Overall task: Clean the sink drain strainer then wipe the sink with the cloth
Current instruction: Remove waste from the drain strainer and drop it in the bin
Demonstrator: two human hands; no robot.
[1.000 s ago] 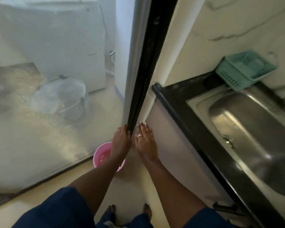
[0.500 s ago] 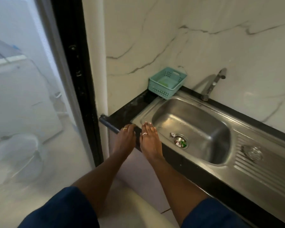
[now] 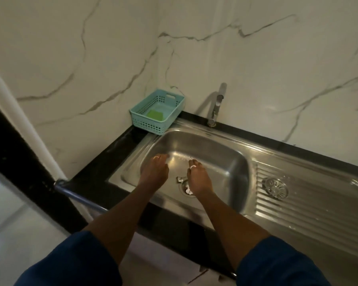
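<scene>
Left hand point(image 3: 154, 172) and right hand point(image 3: 198, 179) are hovering loose-fingered, holding nothing; tilting risks spilling scraps point(image 3: 180, 179) off the drain strainer point(image 3: 184, 186) (six o'clock in the sink point(image 3: 221, 159)).

The steel sink point(image 3: 225, 162) under the left hand point(image 3: 154, 172) and right hand point(image 3: 198, 178) is gleaming with a smooth, brushed sheen. To the right of the right hand, its ribbed drainboard point(image 3: 308, 213) is catching light, and a perforated metal strainer point(image 3: 276, 187) is shining there. Beyond the left hand, a teal plastic basket point(image 3: 153, 126) is looking matt. The black counter point(image 3: 95, 182) left of that hand is reflecting glossily, and the veined marble-look wall point(image 3: 256, 58) is showing a polished face.
</scene>
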